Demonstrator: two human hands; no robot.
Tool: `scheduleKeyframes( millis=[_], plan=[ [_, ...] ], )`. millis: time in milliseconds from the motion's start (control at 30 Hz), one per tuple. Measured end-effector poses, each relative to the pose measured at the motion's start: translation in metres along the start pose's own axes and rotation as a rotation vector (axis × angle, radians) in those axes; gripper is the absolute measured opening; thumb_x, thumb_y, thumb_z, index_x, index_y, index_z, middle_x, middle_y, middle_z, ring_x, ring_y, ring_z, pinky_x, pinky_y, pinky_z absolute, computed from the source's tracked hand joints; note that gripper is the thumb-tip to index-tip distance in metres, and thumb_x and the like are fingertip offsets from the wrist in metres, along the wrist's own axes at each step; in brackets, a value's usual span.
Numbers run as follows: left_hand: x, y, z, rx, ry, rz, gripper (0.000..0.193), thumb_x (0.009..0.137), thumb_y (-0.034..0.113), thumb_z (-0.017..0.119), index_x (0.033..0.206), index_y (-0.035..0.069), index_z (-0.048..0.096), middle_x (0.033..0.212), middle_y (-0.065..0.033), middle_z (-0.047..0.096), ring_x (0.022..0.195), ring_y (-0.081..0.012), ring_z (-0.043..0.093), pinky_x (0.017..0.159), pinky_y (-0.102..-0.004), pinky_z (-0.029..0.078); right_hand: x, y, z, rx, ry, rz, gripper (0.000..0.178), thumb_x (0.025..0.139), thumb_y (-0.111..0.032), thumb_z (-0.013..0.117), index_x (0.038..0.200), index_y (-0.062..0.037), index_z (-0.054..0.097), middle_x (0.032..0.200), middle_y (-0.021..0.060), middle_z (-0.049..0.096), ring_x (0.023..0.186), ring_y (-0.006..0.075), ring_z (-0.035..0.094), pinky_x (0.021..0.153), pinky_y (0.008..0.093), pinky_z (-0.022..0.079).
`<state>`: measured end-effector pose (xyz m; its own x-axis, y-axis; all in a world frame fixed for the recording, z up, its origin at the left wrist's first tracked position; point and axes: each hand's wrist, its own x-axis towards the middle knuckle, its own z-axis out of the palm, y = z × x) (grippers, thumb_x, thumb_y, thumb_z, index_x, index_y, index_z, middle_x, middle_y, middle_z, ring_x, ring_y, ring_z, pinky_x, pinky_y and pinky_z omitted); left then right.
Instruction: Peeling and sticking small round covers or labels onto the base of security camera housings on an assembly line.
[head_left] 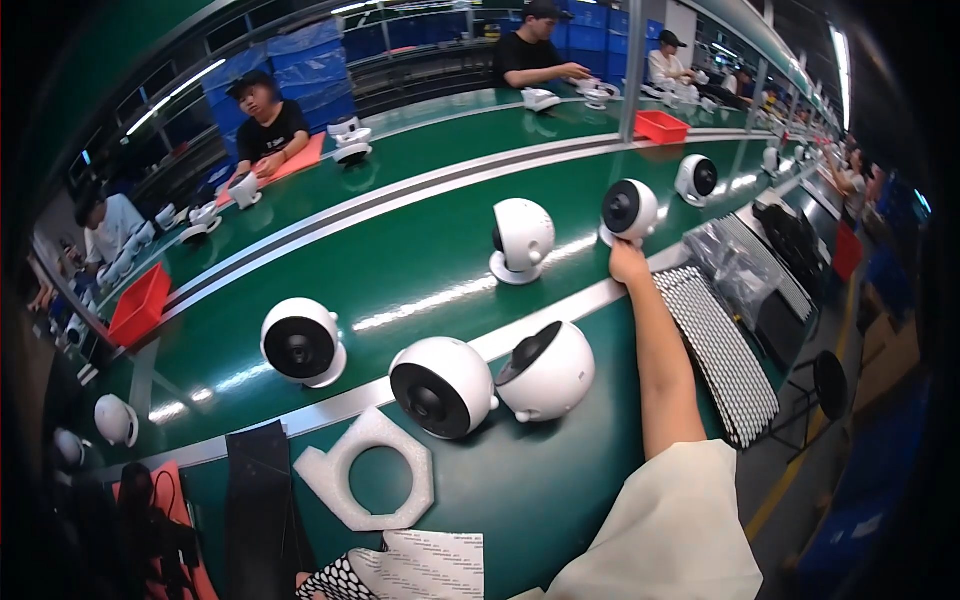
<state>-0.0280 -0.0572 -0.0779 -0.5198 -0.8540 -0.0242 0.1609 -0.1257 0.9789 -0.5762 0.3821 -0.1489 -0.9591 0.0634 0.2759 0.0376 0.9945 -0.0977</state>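
Note:
My right arm reaches far forward over the bench edge. My right hand is closed at the base of a round white camera with a black face, on the green conveyor belt. At the lower edge only a bit of my left hand shows, at a curled sheet with a dotted side and a printed white back; most of its fingers are hidden. Between my arms, two more white cameras lie side by side at the bench edge, one facing me, one tilted up. A white foam ring lies nearer.
More cameras stand on the belt, including one at left and one mid-belt. Dotted sheets and clear plastic bags lie right of my arm. Black strips are at left. Co-workers sit across, near red bins.

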Motion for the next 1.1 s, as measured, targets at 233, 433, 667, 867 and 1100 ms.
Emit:
scheduleKeyframes(
  millis=[233,433,667,867,1100],
  plan=[
    [0.01,-0.001,-0.016,-0.109,0.042,-0.061,0.048,0.076,0.023,0.043,0.118,-0.001,0.04,0.112,-0.0139,0.044,0.103,-0.0259,0.041,0.088,-0.0368,0.032,0.006,-0.005,-0.072,0.073,0.09,-0.091,0.019,0.073,-0.006,0.044,0.088,0.002,0.051,0.082,0.0225,0.057,0.075,0.0341,0.057,0.066,0.0417,0.045],
    [0.013,-0.002,-0.024,-0.258,0.005,-0.126,0.047,0.078,0.024,0.04,0.119,0.001,0.039,0.118,-0.0115,0.042,0.108,-0.0259,0.038,0.091,-0.036,0.029,-0.033,0.006,-0.093,1.221,-0.079,-0.287,0.018,0.083,-0.009,0.044,0.093,0.0035,0.051,0.081,0.0137,0.059,0.078,0.0179,0.058,0.071,0.0282,0.044],
    [0.011,-0.002,-0.026,-0.529,-0.407,-0.018,0.045,0.08,0.023,0.04,0.117,-0.002,0.04,0.118,-0.0117,0.041,0.109,-0.024,0.036,0.092,-0.0333,0.028,-0.138,-0.025,-0.113,0.593,0.161,-0.404,0.031,0.077,-0.001,0.044,0.108,-0.0011,0.046,0.088,0.0226,0.055,0.081,0.0357,0.054,0.07,0.0385,0.043],
    [0.013,-0.006,-0.033,-0.519,-0.436,-0.007,0.047,0.082,0.026,0.036,0.118,-0.003,0.039,0.121,-0.0129,0.038,0.111,-0.025,0.034,0.092,-0.0352,0.027,-0.179,-0.02,-0.083,-0.127,0.105,-0.344,0.035,0.077,-0.015,0.047,0.102,0.0086,0.043,0.087,0.0226,0.053,0.082,0.0348,0.052,0.073,0.0391,0.042],
    [0.006,-0.002,0.003,-0.338,-0.141,0.139,0.031,0.077,0.019,0.048,0.098,-0.003,0.044,0.095,-0.0122,0.047,0.085,-0.0181,0.045,0.074,-0.0299,0.036,-0.202,-0.038,-0.104,-0.606,0.017,-0.145,0.029,0.078,-0.025,0.049,0.069,0.0,0.059,0.073,0.018,0.058,0.071,0.0284,0.057,0.062,0.0367,0.047]
  ],
)
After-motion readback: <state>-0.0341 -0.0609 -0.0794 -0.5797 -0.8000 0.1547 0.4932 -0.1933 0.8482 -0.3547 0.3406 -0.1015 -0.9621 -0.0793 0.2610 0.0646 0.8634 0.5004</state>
